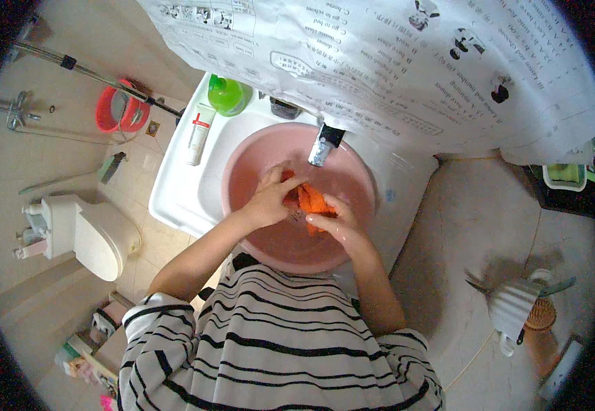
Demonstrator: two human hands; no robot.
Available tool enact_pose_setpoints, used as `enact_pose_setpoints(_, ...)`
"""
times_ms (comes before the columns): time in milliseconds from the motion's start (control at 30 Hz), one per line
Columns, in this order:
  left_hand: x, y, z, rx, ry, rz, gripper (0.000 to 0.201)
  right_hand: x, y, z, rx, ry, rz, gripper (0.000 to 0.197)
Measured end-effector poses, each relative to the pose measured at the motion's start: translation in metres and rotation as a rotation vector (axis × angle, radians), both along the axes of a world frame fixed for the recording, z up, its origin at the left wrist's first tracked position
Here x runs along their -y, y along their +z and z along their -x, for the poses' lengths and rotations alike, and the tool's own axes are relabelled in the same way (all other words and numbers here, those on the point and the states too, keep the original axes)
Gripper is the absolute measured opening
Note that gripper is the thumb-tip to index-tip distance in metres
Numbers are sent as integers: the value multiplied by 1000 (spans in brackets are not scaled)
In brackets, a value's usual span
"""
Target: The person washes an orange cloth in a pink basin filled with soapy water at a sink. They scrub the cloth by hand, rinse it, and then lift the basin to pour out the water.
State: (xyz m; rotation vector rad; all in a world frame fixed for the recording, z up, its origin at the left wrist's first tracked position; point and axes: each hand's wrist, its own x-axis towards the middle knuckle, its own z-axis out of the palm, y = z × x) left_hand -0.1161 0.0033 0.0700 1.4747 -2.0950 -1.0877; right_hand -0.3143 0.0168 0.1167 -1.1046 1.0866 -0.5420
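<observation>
We record one orange cloth (313,200), pinched at left by our left hand (269,201) and at right by our right hand (345,225), over one pink basin (244,168); one tap (321,152), far side.

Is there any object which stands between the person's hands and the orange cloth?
Nothing visible does: the left hand and right hand are both on the orange cloth, inside the pink basin. The faucet is beyond them.
</observation>
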Motion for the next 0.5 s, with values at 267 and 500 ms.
enact_pose_setpoints(267,3,9,-16,-384,16,-568,33,-9,-13,19,-228,-154,60,31)
enact_pose_setpoints(500,24,31,-29,-134,-80,-404,40,18,-21,33,-367,-148,-7,35)
